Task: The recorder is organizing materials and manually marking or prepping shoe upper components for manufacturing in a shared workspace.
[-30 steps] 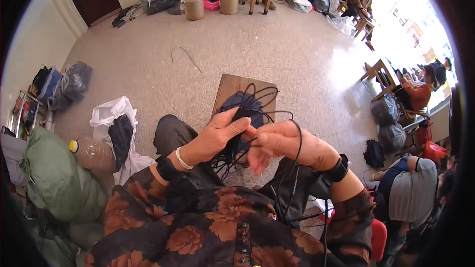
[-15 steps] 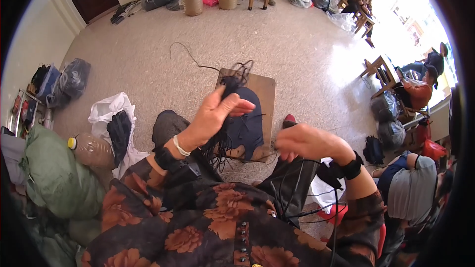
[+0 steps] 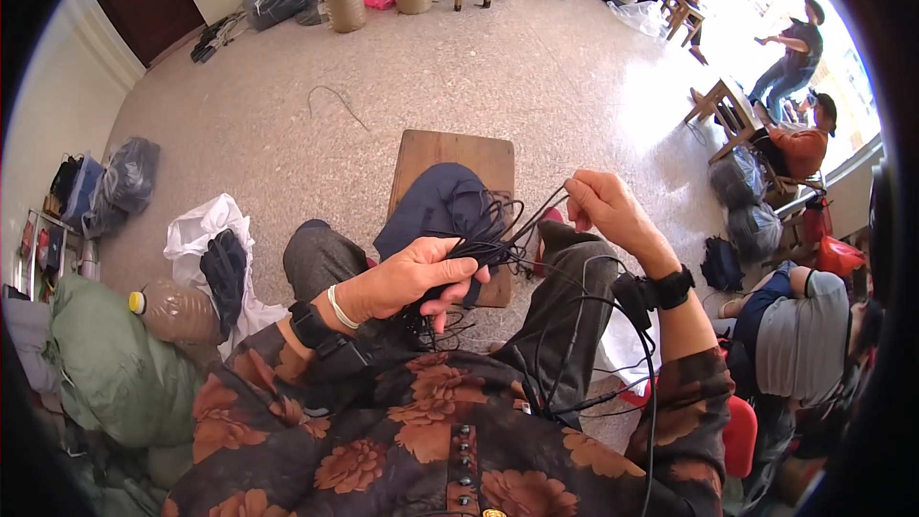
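Observation:
My left hand point(image 3: 414, 278) is closed round a bundle of thin black cords point(image 3: 490, 241), whose loops fan out beyond the fingers and hang below over my lap. Up and to the right, my right hand point(image 3: 617, 215) pinches some strands of that bundle between thumb and fingers, drawn out from the rest. Beneath the hands, a dark navy cloth piece point(image 3: 436, 199) with a rounded end lies on a brown wooden board point(image 3: 490, 158). Part of the cloth is hidden by the cords and my left hand.
One loose cord point(image 3: 330, 91) curls on the floor ahead. To my left are a white plastic bag point(image 3: 263, 292) with dark cloth, a large yellow-capped jug point(image 3: 182, 314) and a green sack point(image 3: 110, 354). Wooden stools point(image 3: 725, 115) and seated people are at the right.
My left hand has come lower and nearer with the cord bundle. My right hand has risen and now pinches strands. The cloth sits turned on the board, and one person at right now stands.

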`<action>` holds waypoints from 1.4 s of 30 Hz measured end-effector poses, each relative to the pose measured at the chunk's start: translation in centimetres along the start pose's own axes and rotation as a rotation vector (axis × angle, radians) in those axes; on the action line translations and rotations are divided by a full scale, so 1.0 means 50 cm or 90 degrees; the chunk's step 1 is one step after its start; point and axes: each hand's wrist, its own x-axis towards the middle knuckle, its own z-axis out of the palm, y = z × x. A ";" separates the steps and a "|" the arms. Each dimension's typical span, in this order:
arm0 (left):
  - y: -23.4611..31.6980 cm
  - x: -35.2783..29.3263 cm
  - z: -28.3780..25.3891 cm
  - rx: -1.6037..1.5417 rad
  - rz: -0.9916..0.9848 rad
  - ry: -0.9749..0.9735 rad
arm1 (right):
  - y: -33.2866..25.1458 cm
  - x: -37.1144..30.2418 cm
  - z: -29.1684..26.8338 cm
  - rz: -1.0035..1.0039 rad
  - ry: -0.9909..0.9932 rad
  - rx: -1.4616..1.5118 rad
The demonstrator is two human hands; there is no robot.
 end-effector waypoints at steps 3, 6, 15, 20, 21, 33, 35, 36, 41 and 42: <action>-0.003 0.013 -0.011 0.073 -0.039 0.063 | -0.009 -0.010 0.030 -0.096 0.146 -0.321; 0.012 0.035 -0.007 0.147 -0.111 0.061 | -0.067 -0.025 0.074 -0.366 0.105 -0.258; 0.042 0.070 0.052 0.274 0.017 0.006 | -0.063 -0.068 0.079 -0.213 -0.157 -0.232; 0.002 0.131 0.022 0.549 0.186 -0.002 | -0.079 -0.115 -0.028 -0.081 0.016 -0.300; -0.003 0.140 0.031 0.540 0.219 0.032 | -0.086 -0.127 -0.041 -0.071 0.032 -0.283; -0.109 0.167 0.091 0.949 0.549 0.195 | -0.044 -0.229 -0.130 -0.162 0.257 -0.385; -0.137 0.146 0.102 0.754 0.234 0.025 | -0.029 -0.222 -0.129 -0.118 0.260 -0.338; -0.141 0.138 0.110 0.573 0.046 -0.082 | -0.031 -0.218 -0.132 -0.059 0.254 -0.302; -0.194 0.193 0.194 0.377 0.041 -0.183 | -0.018 -0.192 -0.155 -0.037 0.293 -0.210; -0.199 0.211 0.199 0.317 0.003 -0.221 | -0.026 -0.181 -0.151 -0.044 0.328 -0.182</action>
